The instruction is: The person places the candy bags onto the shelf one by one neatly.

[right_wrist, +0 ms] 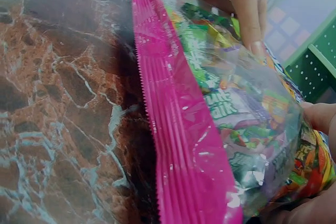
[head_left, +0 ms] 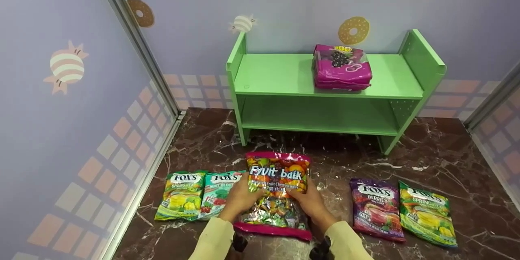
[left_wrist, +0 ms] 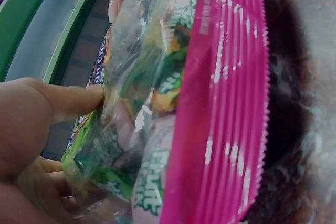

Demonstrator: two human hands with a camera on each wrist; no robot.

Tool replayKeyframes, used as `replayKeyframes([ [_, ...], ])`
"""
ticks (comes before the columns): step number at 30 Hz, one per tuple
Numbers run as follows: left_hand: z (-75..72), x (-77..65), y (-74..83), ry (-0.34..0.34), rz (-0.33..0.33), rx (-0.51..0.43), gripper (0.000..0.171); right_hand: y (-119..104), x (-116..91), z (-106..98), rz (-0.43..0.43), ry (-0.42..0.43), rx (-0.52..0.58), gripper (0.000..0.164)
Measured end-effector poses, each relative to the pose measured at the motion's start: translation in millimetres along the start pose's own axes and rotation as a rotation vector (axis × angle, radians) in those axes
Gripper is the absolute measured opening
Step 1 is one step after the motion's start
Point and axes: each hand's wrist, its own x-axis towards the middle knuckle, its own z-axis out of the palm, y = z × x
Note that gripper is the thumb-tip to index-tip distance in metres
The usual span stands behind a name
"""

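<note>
Between both hands is a large bag of fruit candy, with pink sealed ends and a clear lower window showing wrapped sweets. My left hand grips its left side, thumb on the front. From the opposite side my right hand holds it the same way. The left wrist view shows the bag's pink crimped end and the left thumb pressing on the plastic. In the right wrist view, the pink end hangs over the marbled surface, and fingers wrap the bag's sides.
A green two-tier shelf stands behind, a purple candy pack on its top tier. Left lie a green-yellow bag and a mint bag; right lie a purple berries bag and another green-yellow bag. Panels enclose the sides.
</note>
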Motion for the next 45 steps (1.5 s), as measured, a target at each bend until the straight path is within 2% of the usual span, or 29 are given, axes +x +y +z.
replayKeyframes([
  [7, 0.8, -3.3, 1.5, 0.030, 0.033, 0.011, 0.082, -5, -4, 1, -0.064, 0.018, -0.091, 0.074],
  [10, -0.7, -3.5, 1.3, 0.027, 0.051, 0.008, 0.082, -7, -5, 1, -0.080, 0.019, -0.107, 0.074],
  [19, -5.8, -3.1, 7.4, 0.009, 0.047, -0.004, 0.083, -12, -6, -2, -0.106, 0.012, -0.135, 0.080],
  [37, -12.3, -7.5, 18.5, -0.009, 0.070, -0.021, 0.085, -23, -11, -6, -0.114, -0.023, -0.102, 0.086],
  [40, -14.1, -8.0, 20.1, -0.010, 0.075, -0.026, 0.084, -26, -12, -7, -0.098, -0.032, -0.086, 0.087],
  [45, -16.9, -8.4, 23.1, -0.007, 0.075, -0.025, 0.081, -31, -12, -9, -0.116, -0.040, -0.077, 0.086],
])
